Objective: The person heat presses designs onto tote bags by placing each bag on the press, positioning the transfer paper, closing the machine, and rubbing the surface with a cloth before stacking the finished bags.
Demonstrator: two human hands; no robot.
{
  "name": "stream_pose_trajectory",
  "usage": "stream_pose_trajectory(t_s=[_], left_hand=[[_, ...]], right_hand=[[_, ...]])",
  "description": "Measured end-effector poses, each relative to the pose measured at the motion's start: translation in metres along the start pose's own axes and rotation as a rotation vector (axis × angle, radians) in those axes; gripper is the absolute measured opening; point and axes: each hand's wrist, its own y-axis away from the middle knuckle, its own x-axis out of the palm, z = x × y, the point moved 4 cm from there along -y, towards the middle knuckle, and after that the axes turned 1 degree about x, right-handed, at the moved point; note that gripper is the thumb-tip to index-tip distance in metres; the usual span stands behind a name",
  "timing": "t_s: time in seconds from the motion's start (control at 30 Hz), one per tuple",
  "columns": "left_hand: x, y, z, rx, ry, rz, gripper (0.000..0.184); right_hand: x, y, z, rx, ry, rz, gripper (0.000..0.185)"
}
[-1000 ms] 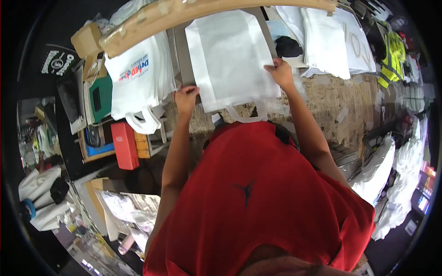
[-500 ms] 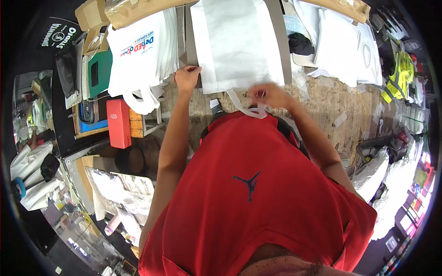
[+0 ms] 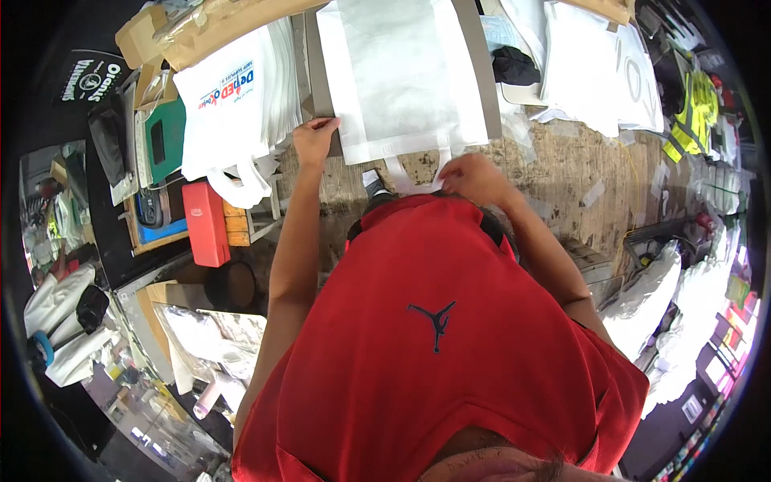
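Observation:
A plain white tote bag [image 3: 409, 72] lies flat over a dark grey board [image 3: 483, 72], its handle end towards me. My left hand [image 3: 315, 141] is closed, thumb and fingertips pinched at the bag's left edge, over the board's near left side. My right hand [image 3: 479, 180] is closed at the right side of the white handle [image 3: 395, 173], its fingertips on the strap. The lower part of the loop rests near my red shirt.
To the left stands a stack of white printed bags [image 3: 217, 120], with a red box [image 3: 206, 225] below. A black cloth item [image 3: 516, 66] and white printed sheets [image 3: 594, 72] lie at right. A cardboard box edge [image 3: 233, 26] runs along the back. Below is a worn wooden surface [image 3: 554, 185].
My right hand has come down onto the handle, and the strap's right side now runs up to its fingers. My left hand stays at the bag's edge. The whole view has shifted slightly.

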Motion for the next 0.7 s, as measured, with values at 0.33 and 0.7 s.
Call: stream_pose_trajectory(t_s=[0.33, 0.7], left_hand=[[0.0, 0.002, -0.002, 0.009, 0.044, -0.032, 0.028], [0.004, 0.001, 0.005, 0.007, 0.064, -0.063, 0.029]], right_hand=[[-0.052, -0.029, -0.069, 0.119, -0.002, -0.874, 0.042], [-0.052, -0.033, -0.084, 0.201, -0.078, -0.855, 0.034]])
